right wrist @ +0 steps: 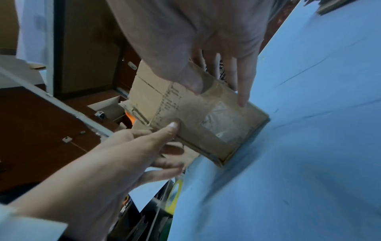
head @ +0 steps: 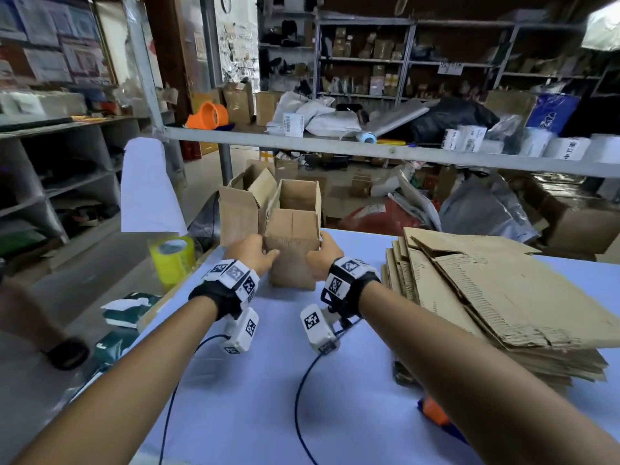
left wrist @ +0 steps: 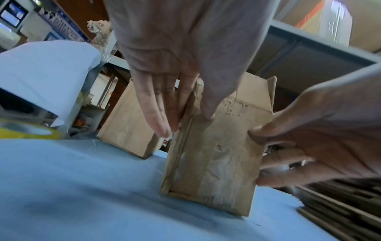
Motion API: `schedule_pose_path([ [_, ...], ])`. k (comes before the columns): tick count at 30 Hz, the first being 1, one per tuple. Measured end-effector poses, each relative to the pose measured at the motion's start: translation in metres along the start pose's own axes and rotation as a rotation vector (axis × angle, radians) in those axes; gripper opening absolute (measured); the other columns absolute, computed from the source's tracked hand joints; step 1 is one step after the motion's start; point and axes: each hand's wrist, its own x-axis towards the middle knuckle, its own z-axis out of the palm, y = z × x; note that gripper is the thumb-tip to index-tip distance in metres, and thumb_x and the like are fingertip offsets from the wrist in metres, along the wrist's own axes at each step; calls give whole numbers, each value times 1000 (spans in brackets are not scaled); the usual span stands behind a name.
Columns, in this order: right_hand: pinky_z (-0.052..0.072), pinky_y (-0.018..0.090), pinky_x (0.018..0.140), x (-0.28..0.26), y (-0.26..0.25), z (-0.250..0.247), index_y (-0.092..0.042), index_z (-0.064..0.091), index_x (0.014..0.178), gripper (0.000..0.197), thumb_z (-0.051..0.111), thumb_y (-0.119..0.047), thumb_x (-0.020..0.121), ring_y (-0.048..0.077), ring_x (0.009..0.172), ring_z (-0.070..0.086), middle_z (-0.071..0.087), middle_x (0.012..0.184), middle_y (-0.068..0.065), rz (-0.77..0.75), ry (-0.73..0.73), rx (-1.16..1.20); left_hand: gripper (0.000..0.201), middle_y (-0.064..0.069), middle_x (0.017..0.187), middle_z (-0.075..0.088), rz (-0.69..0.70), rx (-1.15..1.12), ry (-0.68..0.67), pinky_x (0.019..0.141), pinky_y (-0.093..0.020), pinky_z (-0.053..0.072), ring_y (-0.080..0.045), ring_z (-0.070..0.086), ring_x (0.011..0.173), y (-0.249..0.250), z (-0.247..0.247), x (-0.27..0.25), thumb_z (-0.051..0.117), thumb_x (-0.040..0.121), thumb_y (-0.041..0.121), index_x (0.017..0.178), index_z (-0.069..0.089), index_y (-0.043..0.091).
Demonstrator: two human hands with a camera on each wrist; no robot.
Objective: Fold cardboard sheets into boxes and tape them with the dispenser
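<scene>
Upright on the blue-covered table (head: 255, 391) stands a folded cardboard box (head: 292, 260), its top open and flaps raised, held between both hands. The left hand (head: 252, 253) lies against the box's left side with straight fingers (left wrist: 158, 114) laid flat along the wall and the thumb on the near face, so it presses rather than wraps. The right hand (head: 324, 255) takes the right side: its thumb sits on the near face while the fingers (right wrist: 243, 84) reach round the right wall, a light clasp on the edge. Clear tape shows over the lower part of the near face in the wrist views. Just behind and to the left stands a second open box (head: 241, 209), touching or nearly touching the first. A stack of flat cardboard sheets (head: 496, 297) lies on the table to the right, near the right forearm. A yellow tape roll (head: 172, 260) sits off the table's left edge.
</scene>
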Motion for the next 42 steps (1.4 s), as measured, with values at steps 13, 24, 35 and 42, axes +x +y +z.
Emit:
schedule_pose_path([
  [13,49,53,105,88,-7,24,-10,42,143,48,48,-1,96,42,122,59,60,132,21,49,-46,54,28,-13,90,73,-183,-232,-66,85,-41,57,-32,71,87,11,8,56,55,92,33,101,64,8],
  [24,46,50,108,37,-42,-26,-8,41,141,46,57,-16,99,31,124,51,51,137,15,81,-1,279,38,-10,113,68,-160,-266,-61,87,-42,57,-33,69,95,37,-21,31,56,93,35,125,55,15],
  [35,49,38,101,-134,-31,-197,-11,49,142,49,64,-27,99,19,115,60,58,132,5,-121,310,264,12,-4,101,71,233,-796,-372,67,-29,58,-17,71,81,159,-46,-80,57,99,32,99,61,20],
  [42,36,42,111,-168,91,-289,-11,43,148,63,58,-44,98,34,137,42,48,148,11,169,539,-140,19,-11,124,61,323,-645,-567,102,-36,46,-24,56,115,234,2,-137,54,101,27,109,65,14],
])
